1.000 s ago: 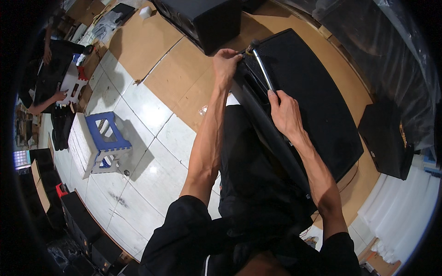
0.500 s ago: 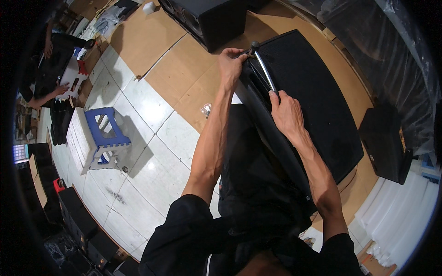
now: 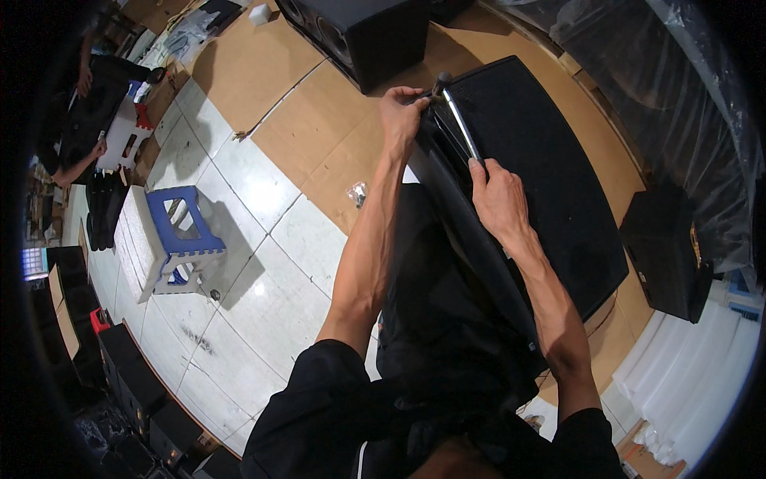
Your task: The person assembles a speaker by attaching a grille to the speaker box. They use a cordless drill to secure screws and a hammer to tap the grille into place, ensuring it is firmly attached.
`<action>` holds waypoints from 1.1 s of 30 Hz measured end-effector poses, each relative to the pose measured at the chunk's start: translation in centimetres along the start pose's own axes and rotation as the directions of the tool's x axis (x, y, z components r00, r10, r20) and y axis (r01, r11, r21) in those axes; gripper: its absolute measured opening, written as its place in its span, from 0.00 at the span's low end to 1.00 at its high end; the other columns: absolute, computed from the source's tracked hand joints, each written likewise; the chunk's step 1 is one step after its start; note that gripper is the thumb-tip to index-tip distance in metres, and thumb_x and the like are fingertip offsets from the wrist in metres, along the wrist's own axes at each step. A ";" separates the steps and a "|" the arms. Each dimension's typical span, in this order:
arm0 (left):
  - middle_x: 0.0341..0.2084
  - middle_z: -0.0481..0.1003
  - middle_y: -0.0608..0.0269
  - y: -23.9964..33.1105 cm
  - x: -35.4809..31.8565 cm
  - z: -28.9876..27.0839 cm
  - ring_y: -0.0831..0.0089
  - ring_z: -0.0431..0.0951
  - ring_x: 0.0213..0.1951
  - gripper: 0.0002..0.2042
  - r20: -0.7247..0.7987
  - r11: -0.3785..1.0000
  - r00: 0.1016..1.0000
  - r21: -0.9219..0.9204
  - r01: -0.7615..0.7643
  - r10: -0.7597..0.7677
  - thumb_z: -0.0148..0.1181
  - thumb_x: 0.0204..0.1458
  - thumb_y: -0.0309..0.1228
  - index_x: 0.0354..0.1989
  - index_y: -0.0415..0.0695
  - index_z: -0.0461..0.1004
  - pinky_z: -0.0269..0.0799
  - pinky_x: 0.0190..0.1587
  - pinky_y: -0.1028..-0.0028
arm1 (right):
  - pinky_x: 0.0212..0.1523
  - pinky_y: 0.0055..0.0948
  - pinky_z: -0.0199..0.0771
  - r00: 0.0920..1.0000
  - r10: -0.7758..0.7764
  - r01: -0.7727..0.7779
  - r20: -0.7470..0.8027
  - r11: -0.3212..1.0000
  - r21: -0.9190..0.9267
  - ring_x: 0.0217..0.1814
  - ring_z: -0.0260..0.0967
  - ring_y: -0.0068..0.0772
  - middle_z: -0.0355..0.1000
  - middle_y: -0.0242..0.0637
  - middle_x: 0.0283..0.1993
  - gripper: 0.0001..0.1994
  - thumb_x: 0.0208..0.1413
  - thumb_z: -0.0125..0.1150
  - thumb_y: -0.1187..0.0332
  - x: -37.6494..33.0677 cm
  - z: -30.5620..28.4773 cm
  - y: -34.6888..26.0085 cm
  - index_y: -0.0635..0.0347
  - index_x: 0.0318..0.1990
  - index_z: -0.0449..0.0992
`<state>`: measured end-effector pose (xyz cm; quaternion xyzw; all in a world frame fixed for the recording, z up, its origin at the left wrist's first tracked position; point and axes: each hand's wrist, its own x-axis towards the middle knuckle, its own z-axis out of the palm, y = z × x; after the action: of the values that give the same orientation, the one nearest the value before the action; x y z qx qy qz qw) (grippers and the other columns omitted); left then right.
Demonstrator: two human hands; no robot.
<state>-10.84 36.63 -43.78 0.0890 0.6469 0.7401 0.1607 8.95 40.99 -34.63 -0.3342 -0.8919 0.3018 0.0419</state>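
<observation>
My right hand [image 3: 501,194] is wrapped round the grip of a hammer [image 3: 461,120] with a shiny metal shaft and a dark head. The hammer's head is at the far left corner of a large black speaker cabinet [image 3: 550,184] with a curved front, lying in front of me. My left hand [image 3: 401,113] is closed in a pinch at that same corner, right beside the hammer head. Whatever its fingertips hold is too small and hidden to make out. My forearm lies over the cabinet's near edge.
Another black speaker [image 3: 359,40] stands beyond on cardboard [image 3: 303,136]. A blue and white folding stool [image 3: 187,231] sits on the tiles at left. At right are a smaller black cabinet [image 3: 662,247] and white foam rolls [image 3: 686,367]. A co-worker's hand [image 3: 97,150] shows at far left.
My hands and the hammer have hardly moved; the hammer head stays close to my left fingertips. At far left, the co-worker's hand has shifted slightly.
</observation>
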 end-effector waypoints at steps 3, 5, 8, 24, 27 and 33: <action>0.36 0.77 0.59 -0.3 0.1 -0.3 0.75 0.74 0.32 0.11 0.012 0.999 1.000 -0.031 0.006 -0.006 0.63 0.43 0.18 0.35 0.37 0.71 0.71 0.35 0.79 | 0.31 0.49 0.68 1.000 -0.004 0.004 -0.012 1.000 0.015 0.30 0.70 0.63 0.71 0.59 0.24 0.21 0.65 0.45 0.57 -0.3 -0.5 -0.7 0.70 0.32 0.72; 0.35 0.77 0.58 -0.7 0.3 -0.2 0.75 0.74 0.34 0.08 -0.017 0.995 1.000 -0.097 -0.004 0.002 0.61 0.46 0.21 0.36 0.36 0.71 0.70 0.37 0.79 | 0.31 0.48 0.68 0.999 -0.023 0.023 -0.040 1.000 0.004 0.30 0.70 0.63 0.71 0.59 0.24 0.21 0.65 0.45 0.57 -0.4 -0.3 -0.7 0.70 0.33 0.72; 0.34 0.78 0.58 -1.7 0.1 0.3 0.74 0.74 0.37 0.07 -0.146 0.993 0.987 -0.084 -0.083 0.070 0.57 0.52 0.27 0.37 0.36 0.72 0.69 0.41 0.77 | 0.28 0.45 0.71 0.995 -0.089 0.085 -0.044 0.992 -0.099 0.25 0.72 0.56 0.71 0.53 0.21 0.21 0.66 0.41 0.57 0.2 0.6 0.2 0.67 0.33 0.72; 0.15 0.67 0.64 -2.0 -1.8 0.5 0.76 0.64 0.22 0.18 -0.329 0.987 0.935 0.131 -0.092 0.130 0.48 0.58 0.37 0.32 0.34 0.78 0.60 0.27 0.71 | 0.21 0.39 0.69 0.981 -0.130 0.127 -0.143 0.991 -0.031 0.21 0.73 0.48 0.70 0.51 0.18 0.20 0.66 0.43 0.58 -0.5 -1.3 -1.7 0.66 0.30 0.71; 0.15 0.66 0.63 -2.0 -1.6 1.1 0.76 0.64 0.22 0.18 -0.320 0.988 0.937 0.106 -0.113 0.142 0.48 0.58 0.38 0.31 0.34 0.77 0.60 0.27 0.70 | 0.20 0.39 0.68 0.991 -0.122 0.114 -0.058 0.984 -0.136 0.18 0.71 0.48 0.69 0.50 0.17 0.20 0.66 0.44 0.58 0.3 0.5 0.2 0.67 0.29 0.71; 0.14 0.66 0.64 -2.7 -1.4 0.7 0.76 0.64 0.20 0.17 -0.325 0.983 0.929 0.108 -0.149 0.177 0.48 0.59 0.37 0.30 0.34 0.76 0.59 0.26 0.71 | 0.20 0.39 0.69 0.978 -0.146 0.138 -0.147 0.988 -0.067 0.19 0.71 0.49 0.70 0.50 0.18 0.21 0.66 0.44 0.58 -0.4 -0.2 -0.7 0.67 0.28 0.71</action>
<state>-8.99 37.05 -46.21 0.0224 0.6848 0.7282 -0.0168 8.87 40.42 -34.01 -0.2927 -0.9159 0.2464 0.1216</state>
